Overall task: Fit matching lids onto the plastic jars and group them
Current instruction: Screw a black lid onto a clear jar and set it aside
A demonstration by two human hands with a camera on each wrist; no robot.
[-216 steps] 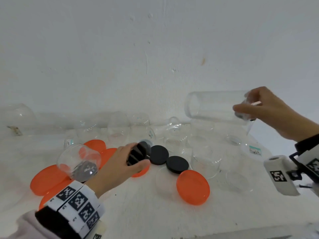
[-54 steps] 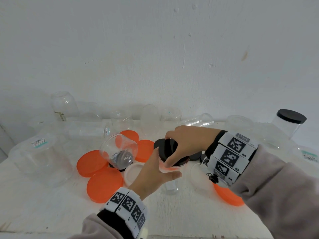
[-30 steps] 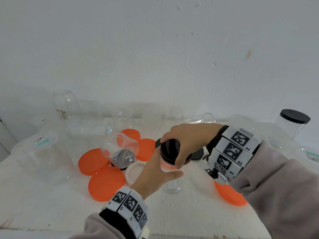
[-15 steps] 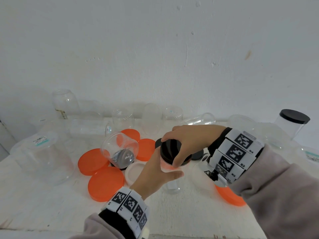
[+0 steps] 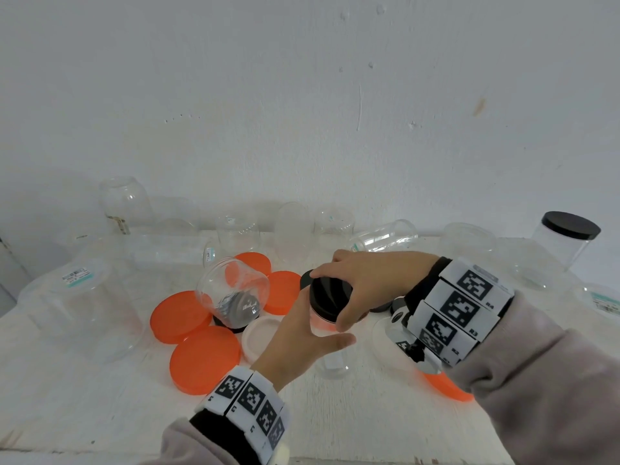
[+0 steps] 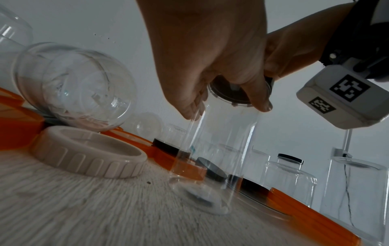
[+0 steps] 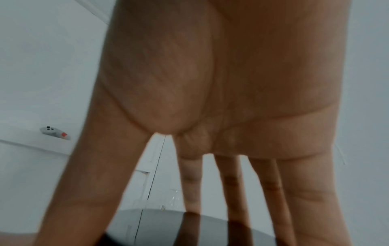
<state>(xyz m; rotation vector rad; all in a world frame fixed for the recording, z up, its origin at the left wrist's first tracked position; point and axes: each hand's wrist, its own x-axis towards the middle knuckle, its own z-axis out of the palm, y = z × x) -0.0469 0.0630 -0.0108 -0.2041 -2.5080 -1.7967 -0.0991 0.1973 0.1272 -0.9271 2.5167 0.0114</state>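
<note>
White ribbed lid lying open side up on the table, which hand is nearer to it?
Left. The left hand holds the jar right beside the white lid; the right hand grips the black lid farther off.

On the counter (image 5: pixel 100 404), the upright jar (image 6: pixel 212 159) stood at centre with its lid (image 5: pixel 330 298) on top, the upturned lid (image 5: pixel 260 333) just to its left, the tilted jar (image 5: pixel 235 290) behind that lid, and the capped jar (image 5: pixel 567 239) well apart at far right.
</note>
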